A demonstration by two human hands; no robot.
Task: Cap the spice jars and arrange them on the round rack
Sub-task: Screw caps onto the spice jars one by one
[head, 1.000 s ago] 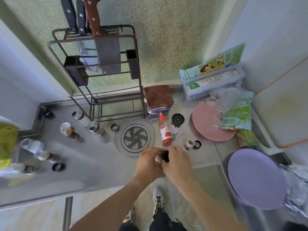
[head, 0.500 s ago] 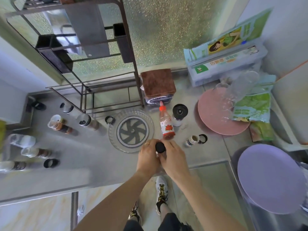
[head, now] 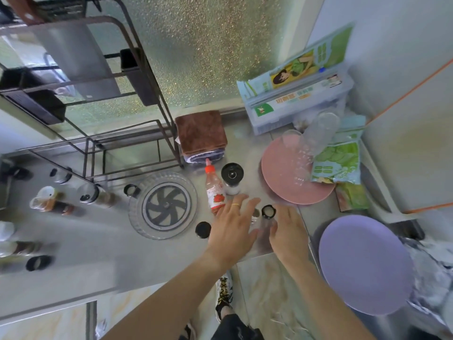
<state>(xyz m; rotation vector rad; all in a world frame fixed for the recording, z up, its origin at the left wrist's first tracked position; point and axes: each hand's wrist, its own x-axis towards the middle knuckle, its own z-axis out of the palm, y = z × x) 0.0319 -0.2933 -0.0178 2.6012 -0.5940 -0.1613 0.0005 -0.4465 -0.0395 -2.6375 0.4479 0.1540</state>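
Observation:
The clear round rack [head: 189, 192] with a dark fan-shaped centre lies on the steel counter with nothing on it. A small jar with a black cap [head: 203, 229] stands just right of the rack's rim. My left hand [head: 232, 228] hovers to the right of that jar, fingers spread and holding nothing. Its fingertips are close to an uncapped small jar [head: 255, 214]. A loose black cap [head: 268, 211] lies beside that jar, right at the fingertips of my right hand [head: 287, 233], which also holds nothing. Several more jars [head: 96, 195] and loose caps [head: 37, 263] lie at the left.
A red-capped sauce bottle [head: 214, 191] and a black-topped grinder [head: 232, 177] stand just beyond my hands. A pink plate [head: 277, 175] and a purple plate [head: 362, 263] sit to the right. A dark wire rack [head: 169, 133] and a folded brown cloth [head: 201, 131] stand behind the round rack.
Both hands were closed on the small jar, fitting its black cap. They have let go, the capped jar now stands by the rack, and both hands have moved right toward the open jar and loose cap.

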